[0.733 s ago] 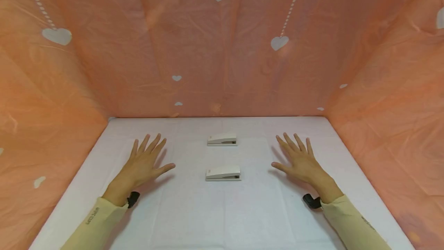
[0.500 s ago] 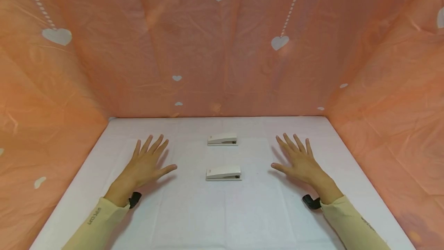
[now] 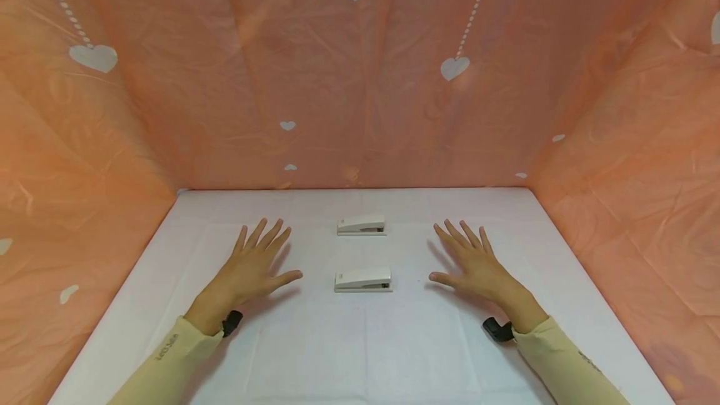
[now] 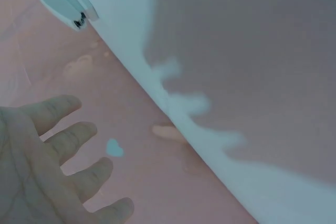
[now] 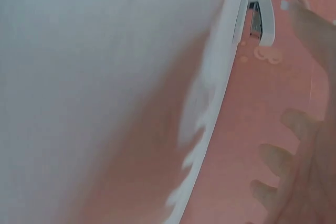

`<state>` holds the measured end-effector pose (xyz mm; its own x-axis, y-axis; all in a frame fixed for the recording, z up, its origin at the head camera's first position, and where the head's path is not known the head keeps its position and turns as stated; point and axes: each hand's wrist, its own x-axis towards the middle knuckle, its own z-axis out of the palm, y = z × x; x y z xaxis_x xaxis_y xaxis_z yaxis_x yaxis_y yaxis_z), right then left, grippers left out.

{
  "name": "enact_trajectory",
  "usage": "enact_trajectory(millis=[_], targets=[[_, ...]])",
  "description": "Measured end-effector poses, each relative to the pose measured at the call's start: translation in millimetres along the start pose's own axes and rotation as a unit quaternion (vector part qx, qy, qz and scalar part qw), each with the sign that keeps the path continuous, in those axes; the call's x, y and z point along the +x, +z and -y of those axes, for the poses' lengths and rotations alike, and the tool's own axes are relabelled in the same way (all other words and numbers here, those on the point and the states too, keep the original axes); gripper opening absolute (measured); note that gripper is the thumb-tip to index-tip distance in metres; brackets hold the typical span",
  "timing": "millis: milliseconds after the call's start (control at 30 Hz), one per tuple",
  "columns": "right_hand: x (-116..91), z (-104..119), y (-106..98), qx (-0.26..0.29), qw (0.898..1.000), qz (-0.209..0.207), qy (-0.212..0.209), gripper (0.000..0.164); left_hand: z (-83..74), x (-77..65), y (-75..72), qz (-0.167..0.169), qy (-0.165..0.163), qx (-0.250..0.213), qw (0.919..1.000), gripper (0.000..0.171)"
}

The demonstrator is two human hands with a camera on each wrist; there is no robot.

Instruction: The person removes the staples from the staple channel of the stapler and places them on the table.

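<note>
Near stapler (image 3: 363, 279), white, long and wedge-shaped, and far stapler (image 3: 361, 225), of the same colour and shape: in the head view, we find both at the middle of a table covered with a smooth white cloth (image 3: 365, 349), one behind the other and apart, each resting on its base with the raised front end toward the right. We locate the left hand (image 3: 249, 272) to the left of the pair and the right hand (image 3: 477, 269) to the right, both nearest to the near stapler and touching neither. We read both grips as wide: fingers straight and spread, thumbs pointing inward, nothing held. Each wrist carries a small black device, left (image 3: 232, 323) and right (image 3: 497, 330), beside a pale yellow sleeve. Behind the table we note an orange sheet (image 3: 394, 99) printed with white hearts.

In the left wrist view, we see one stapler at the upper left, the palm and four spread fingers at the lower left, and a hand shadow on the cloth.

In the right wrist view, we see one stapler at the upper right, near the extended thumb; we cannot tell which stapler it is
</note>
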<state>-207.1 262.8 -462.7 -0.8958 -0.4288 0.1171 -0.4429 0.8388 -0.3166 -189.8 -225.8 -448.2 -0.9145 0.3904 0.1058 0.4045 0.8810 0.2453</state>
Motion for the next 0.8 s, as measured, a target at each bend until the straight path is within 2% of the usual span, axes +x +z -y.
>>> enact_trajectory(millis=[567,800], targets=[[8.0,17.8,11.9,0.029,0.997,0.017,-0.074,0.103,-28.5,18.2,11.1,-0.007,0.059,0.013,0.9981,0.098],[8.7,22.8,15.8,0.068,0.992,0.029,-0.105,0.101,-38.3,24.0,15.3,0.000,0.075,0.006,0.9972,0.097]])
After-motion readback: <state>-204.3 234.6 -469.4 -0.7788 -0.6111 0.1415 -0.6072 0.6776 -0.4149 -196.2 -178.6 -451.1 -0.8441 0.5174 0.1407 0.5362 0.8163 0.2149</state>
